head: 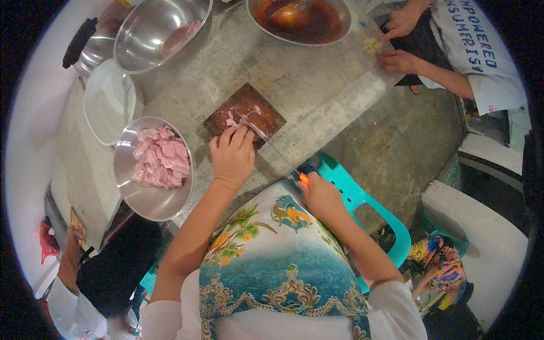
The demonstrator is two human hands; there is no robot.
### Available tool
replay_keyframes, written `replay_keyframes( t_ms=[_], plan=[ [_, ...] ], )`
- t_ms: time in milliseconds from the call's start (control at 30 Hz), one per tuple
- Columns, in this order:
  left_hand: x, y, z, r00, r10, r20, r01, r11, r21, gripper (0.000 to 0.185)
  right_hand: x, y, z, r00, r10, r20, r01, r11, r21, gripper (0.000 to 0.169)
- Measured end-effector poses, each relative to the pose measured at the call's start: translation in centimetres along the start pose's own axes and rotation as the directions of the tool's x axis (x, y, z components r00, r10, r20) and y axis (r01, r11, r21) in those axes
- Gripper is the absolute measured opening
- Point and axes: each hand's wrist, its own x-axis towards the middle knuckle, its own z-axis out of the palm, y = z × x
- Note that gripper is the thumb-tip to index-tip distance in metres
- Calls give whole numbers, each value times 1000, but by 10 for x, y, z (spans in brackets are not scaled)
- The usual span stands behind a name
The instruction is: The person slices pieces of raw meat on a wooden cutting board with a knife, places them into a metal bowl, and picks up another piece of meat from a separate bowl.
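Note:
My right hand (325,197) grips the orange handle of a kitchen knife (278,151), whose long thin blade reaches up and left across a dark brown cutting board (265,111). On the board, the fingers of my left hand (233,155) press down on a pale piece of raw meat (233,121), close beside the blade. Small scraps lie near the blade, and my fingers partly hide the meat. Left of my left forearm stands a steel bowl (155,210) with a heap of raw pink meat pieces (161,157).
A larger steel bowl (144,34) and a whitish plastic container (102,102) stand at the upper left. Dark brown sauce (323,25) fills a bowl at the top. Another person's hands (399,61) work beside minced pieces (372,46). A turquoise plastic chair (382,221) is at my right.

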Motion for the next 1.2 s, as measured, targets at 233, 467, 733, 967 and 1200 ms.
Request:
replay_keyframes(
  t_ms=[233, 467, 733, 967, 1200],
  plan=[
    [0, 0, 0, 1000, 7, -14, -7, 1000, -5, 36, -24, 14, -19, 1000, -21, 10, 22, 998, -55, 35],
    [0, 1, 1, 999, 0, -36, -2, 999, -34, 34, -25, 19, -30, 998, -53, 19, 54, 996, -73, 35],
    [0, 3, 2, 1000, -14, -23, 14, 1000, -7, 31, 9, 12, -34, 989, -150, 3, 149, 979, -140, 37],
    [-1, 3, 1, 1000, -10, -28, 10, 1000, -4, 31, 34, 8, -25, 990, -138, 30, 140, 988, -59, 36],
    [0, 5, 0, 998, -20, -55, 20, 1000, -7, 31, 13, 26, -37, 992, -32, 122, 47, 991, -122, 36]
  ],
)
